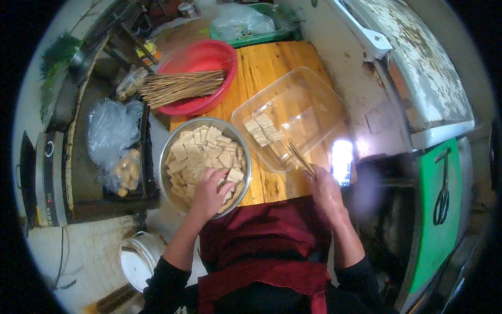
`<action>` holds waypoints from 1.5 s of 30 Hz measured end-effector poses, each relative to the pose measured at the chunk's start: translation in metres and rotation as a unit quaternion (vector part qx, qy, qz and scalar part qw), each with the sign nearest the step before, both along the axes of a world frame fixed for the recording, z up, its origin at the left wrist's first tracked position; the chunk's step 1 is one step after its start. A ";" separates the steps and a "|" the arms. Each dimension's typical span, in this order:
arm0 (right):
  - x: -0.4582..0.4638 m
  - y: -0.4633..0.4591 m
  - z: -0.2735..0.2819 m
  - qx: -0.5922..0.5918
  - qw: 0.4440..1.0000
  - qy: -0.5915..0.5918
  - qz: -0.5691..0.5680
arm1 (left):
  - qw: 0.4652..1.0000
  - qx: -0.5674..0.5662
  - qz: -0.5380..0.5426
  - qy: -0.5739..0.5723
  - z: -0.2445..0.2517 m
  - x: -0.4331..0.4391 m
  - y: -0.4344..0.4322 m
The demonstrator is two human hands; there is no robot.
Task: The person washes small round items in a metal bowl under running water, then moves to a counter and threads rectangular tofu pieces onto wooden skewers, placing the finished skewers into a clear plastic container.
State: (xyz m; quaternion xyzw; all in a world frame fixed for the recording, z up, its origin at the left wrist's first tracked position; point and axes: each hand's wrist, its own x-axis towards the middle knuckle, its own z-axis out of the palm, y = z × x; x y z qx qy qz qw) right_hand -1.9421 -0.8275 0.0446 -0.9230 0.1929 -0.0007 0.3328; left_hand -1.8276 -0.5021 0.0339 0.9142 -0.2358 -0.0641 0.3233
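Note:
My left hand [208, 191] reaches into a round steel bowl [161, 167] heaped with flat, pale tan pieces that look like dried tofu [211, 151]. Its thumb and fingers are curled around a piece; whether they grip it is unclear. Several thin bamboo skewers [301, 157] are bunched in my right hand [326, 190], their ends over the near side of a clear plastic container [310, 106]. Inside that container lie tofu pieces [262, 129] side by side, and thin sticks run from them toward my right hand.
Behind the bowl, a red plastic basin [219, 94] carries a large bundle of skewers [184, 86]. A lit phone [341, 163] lies right of my right hand on the wooden table [270, 188]. Plastic bags [113, 131] sit at left; a white bucket [135, 265] stands below.

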 end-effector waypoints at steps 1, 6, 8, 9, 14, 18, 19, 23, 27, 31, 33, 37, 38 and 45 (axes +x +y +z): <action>-0.003 0.001 0.012 -0.007 1.000 -0.029 -0.005 | 1.000 -0.010 0.007 0.003 -0.003 0.001 -0.003; -0.030 0.030 0.068 0.326 0.944 -0.040 -0.038 | 0.998 0.017 0.026 -0.045 -0.008 0.002 -0.014; -0.035 0.051 0.068 0.504 0.863 0.035 -0.027 | 0.994 0.019 0.093 0.061 -0.002 0.004 -0.011; -0.035 0.063 0.064 0.544 0.838 0.033 0.019 | 0.985 0.040 0.127 0.111 0.002 0.006 -0.007; -0.028 0.103 0.032 0.456 0.882 0.013 0.114 | 0.966 -0.072 0.206 0.135 0.007 0.020 0.014; -0.016 0.106 0.026 0.376 0.910 -0.077 0.158 | 0.951 -0.202 0.168 0.165 -0.005 0.025 0.022; -0.014 0.105 0.027 0.395 0.904 -0.037 0.161 | 0.932 -0.254 0.168 0.196 -0.006 0.025 0.023; -0.009 0.101 0.033 0.358 0.909 0.044 0.208 | 0.822 -0.441 0.169 0.318 0.001 0.022 0.015; -0.015 0.103 0.035 0.416 0.899 0.066 0.120 | 0.819 -0.415 0.243 0.312 0.020 0.011 -0.002; -0.022 0.099 0.039 0.439 0.894 0.083 0.036 | 0.784 -0.468 0.233 0.334 0.026 0.004 -0.013; -0.027 0.095 0.044 0.413 0.905 0.088 0.043 | 0.766 -0.496 0.260 0.316 0.030 0.005 -0.011; -0.034 0.092 0.052 0.420 0.901 0.112 0.010 | 0.746 -0.529 0.205 0.349 0.041 0.012 -0.004; -0.034 0.093 0.053 0.422 0.900 0.108 0.008 | 0.743 -0.530 0.209 0.351 0.043 0.013 -0.003; -0.036 0.091 0.047 0.397 0.910 0.112 0.041 | 0.748 -0.528 0.215 0.339 0.039 0.013 -0.003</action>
